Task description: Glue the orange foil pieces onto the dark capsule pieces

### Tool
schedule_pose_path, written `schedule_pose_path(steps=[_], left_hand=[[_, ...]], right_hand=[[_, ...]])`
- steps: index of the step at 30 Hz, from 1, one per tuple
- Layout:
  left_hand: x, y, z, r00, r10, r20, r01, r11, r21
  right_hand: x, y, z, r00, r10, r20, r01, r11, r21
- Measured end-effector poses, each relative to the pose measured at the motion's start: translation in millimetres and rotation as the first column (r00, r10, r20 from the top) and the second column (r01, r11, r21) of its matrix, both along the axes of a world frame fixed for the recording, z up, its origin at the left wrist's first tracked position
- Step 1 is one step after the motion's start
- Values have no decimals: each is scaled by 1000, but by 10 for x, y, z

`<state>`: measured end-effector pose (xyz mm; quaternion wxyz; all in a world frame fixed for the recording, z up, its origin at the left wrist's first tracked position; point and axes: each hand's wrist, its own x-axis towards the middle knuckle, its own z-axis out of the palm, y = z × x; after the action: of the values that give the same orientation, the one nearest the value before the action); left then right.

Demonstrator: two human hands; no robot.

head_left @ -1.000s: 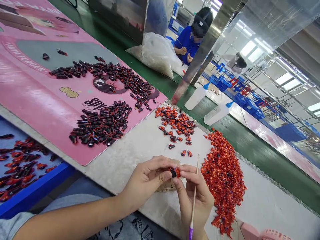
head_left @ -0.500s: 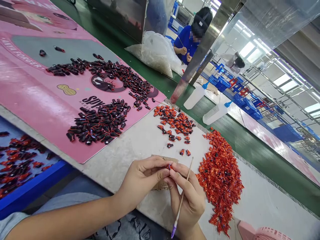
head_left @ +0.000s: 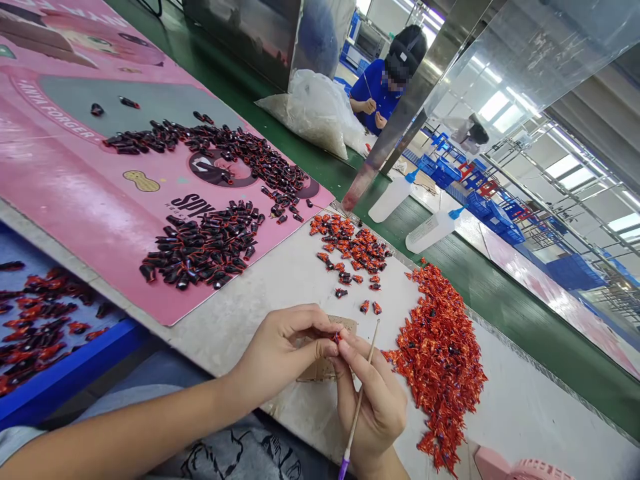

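Note:
Between the fingertips of my left hand and my right hand is a small red-and-dark plastic part, pinched from both sides and mostly covered. A thin wooden stick with a purple end also rests in my right hand, slanting across the fingers. Below my hands lies a brown cardboard-like block, partly hidden. To the right spreads a large heap of red-orange parts. Beyond my hands is a smaller group of red-and-black parts.
A pink printed mat at left carries piles of black parts. Lower left is a blue tray of parts. Two white bottles, a plastic bag and a metal post stand behind. A co-worker sits opposite.
The view has shifted slightly, and the stick's tip sits a little further left. Both hands still pinch the small part, which looks slightly turned.

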<state>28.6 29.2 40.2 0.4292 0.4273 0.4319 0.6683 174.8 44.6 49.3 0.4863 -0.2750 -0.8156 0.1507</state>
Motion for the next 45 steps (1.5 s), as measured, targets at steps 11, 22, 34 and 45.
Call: schedule_pose_path(steps=[11,22,34,45], left_hand=[[-259,175,-6,692,161,-704,334,792,510],[-199,112,-87,850,151,-504,150,848,508],[-188,87,7,893,97,-440,153,854,498],[-185,76,39,898,44,-439,194,854,483]], right_hand=[[-68,-5,-56,993,-17,-115,10,998,-64],[43,6,-39,995,89,-40,-95,979,-180],[83,69,85,994,107,12,-104,982,-156],[66,76,92,978,127,-167,-176,930,-323]])
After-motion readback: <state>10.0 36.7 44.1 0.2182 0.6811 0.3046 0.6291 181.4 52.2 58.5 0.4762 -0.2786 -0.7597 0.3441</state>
